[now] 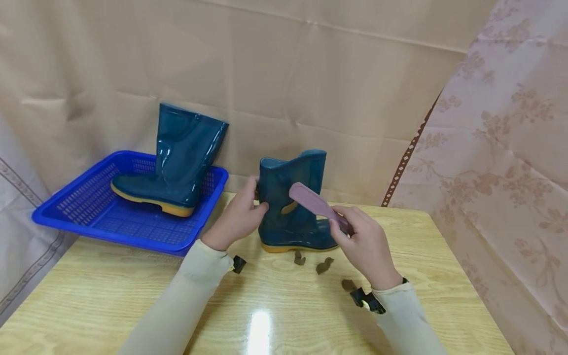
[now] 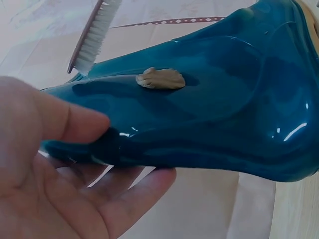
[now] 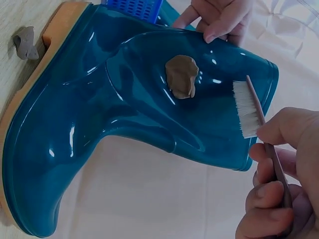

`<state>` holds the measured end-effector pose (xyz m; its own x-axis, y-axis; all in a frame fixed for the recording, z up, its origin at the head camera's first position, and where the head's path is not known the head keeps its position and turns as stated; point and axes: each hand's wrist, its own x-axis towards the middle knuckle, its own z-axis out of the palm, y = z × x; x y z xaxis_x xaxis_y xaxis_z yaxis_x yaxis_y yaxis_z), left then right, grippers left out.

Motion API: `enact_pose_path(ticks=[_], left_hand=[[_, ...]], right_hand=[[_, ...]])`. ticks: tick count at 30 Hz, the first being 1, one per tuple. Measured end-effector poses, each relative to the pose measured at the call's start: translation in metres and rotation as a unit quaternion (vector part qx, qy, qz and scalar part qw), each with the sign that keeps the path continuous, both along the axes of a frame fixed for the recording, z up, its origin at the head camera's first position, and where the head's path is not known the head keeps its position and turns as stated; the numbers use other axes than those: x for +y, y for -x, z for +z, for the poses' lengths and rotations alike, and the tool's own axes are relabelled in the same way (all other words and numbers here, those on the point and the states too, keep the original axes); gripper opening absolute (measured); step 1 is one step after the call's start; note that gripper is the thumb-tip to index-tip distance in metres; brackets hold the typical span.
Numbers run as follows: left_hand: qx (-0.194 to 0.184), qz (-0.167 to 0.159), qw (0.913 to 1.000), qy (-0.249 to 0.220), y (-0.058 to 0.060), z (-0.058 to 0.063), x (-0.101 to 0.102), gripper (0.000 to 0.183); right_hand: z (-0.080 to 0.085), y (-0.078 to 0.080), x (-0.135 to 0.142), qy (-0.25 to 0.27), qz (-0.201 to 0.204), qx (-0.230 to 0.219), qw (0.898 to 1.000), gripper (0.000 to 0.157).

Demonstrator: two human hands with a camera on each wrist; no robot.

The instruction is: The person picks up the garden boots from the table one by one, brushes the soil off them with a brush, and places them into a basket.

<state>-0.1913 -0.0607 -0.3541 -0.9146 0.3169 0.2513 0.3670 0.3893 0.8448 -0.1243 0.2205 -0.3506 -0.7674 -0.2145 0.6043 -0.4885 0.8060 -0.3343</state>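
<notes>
A glossy teal rubber boot (image 1: 290,197) with a tan sole stands upright on the table, toe to the right. My left hand (image 1: 241,214) grips the back of its shaft, thumb on the near side and fingers behind. In my right hand (image 1: 366,241) is a brush (image 3: 254,109) with a mauve back and white bristles, held by its handle. The bristles face the shaft; in the right wrist view they are close to it, and I cannot tell whether they touch. A brown clay-like lump (image 3: 181,76) sticks to the shaft between the hand and the boot's ankle.
At the left, a blue plastic basket (image 1: 128,241) holds a second teal boot (image 1: 177,158), standing tilted. Several brown lumps, one of them (image 1: 325,266) in front of the boot's sole, lie on the wooden table (image 1: 284,305). A beige curtain (image 1: 266,74) hangs behind.
</notes>
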Motion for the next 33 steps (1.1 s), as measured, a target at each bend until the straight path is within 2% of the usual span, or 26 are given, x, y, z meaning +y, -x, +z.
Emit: enact_pose_path(ticks=[8,11,16,21,26,30,33], left_hand=[[-0.009,0.013,0.9994,0.032,-0.0010,0.0019,-0.0018,0.052],[0.006,0.017,0.9992,0.036,-0.0015,0.0020,-0.0017,0.050],[0.046,0.025,0.9985,0.013,-0.0015,0.0012,0.0005,0.045],[0.071,0.041,0.9966,-0.005,-0.0008,0.0000,0.0013,0.041],[0.043,0.049,0.9979,0.004,-0.0008,0.0009,0.0018,0.044],[0.014,0.059,0.9982,-0.002,-0.0019,0.0020,0.0040,0.048],[0.006,0.060,0.9981,-0.009,-0.0022,0.0021,0.0049,0.049]], right_hand=[[-0.0032,0.0040,0.0008,-0.012,0.004,-0.009,1.000,0.022],[-0.0042,0.0042,0.0010,-0.015,0.005,-0.011,1.000,0.022],[-0.0038,0.0033,0.0006,-0.022,0.007,-0.014,1.000,0.022],[-0.0024,0.0025,-0.0012,-0.032,0.013,-0.037,0.999,0.024],[-0.0023,0.0023,-0.0021,-0.040,0.013,-0.044,0.998,0.028],[-0.0037,0.0027,-0.0018,-0.046,0.016,-0.037,0.998,0.031],[-0.0041,0.0024,-0.0014,-0.047,0.017,-0.037,0.998,0.032]])
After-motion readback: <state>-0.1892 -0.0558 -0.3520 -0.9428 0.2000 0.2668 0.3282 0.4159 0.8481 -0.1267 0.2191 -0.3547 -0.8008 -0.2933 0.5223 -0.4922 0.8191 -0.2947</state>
